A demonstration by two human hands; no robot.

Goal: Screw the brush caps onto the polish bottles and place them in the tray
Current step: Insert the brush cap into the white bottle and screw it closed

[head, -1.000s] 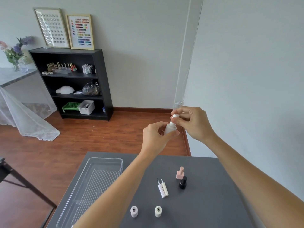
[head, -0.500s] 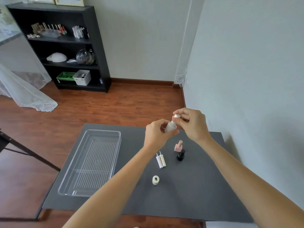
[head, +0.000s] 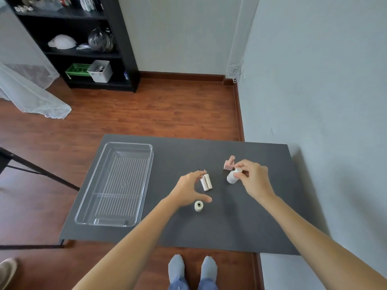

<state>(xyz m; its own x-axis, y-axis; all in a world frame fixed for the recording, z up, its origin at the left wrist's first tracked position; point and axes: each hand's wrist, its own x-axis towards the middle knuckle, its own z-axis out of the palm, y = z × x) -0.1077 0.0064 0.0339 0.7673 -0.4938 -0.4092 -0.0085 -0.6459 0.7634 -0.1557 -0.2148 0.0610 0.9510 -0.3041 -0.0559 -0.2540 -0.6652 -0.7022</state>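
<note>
Right hand [head: 254, 181] pinches the white bottle [head: 232, 177] by its cap, low beside the pink bottle [head: 228, 163]; half a second ago both hands held it up in the air. Left hand [head: 189, 190] has let go, its grip spread and empty over the two loose brush caps [head: 206, 182]. That bottle looks capped, yet the clear tray [head: 95, 204] on the worktop [head: 240, 227] holds nothing; an uncapped bottle [head: 198, 206] waits

Black shelf [head: 117, 45] by the far wall, with a green basket [head: 78, 70] and a white bin [head: 99, 71] at the bottom. White cloth [head: 31, 95] hanging down to the brown wood floor [head: 146, 109]. Grey socks [head: 192, 268] below the dark table [head: 240, 227].
</note>
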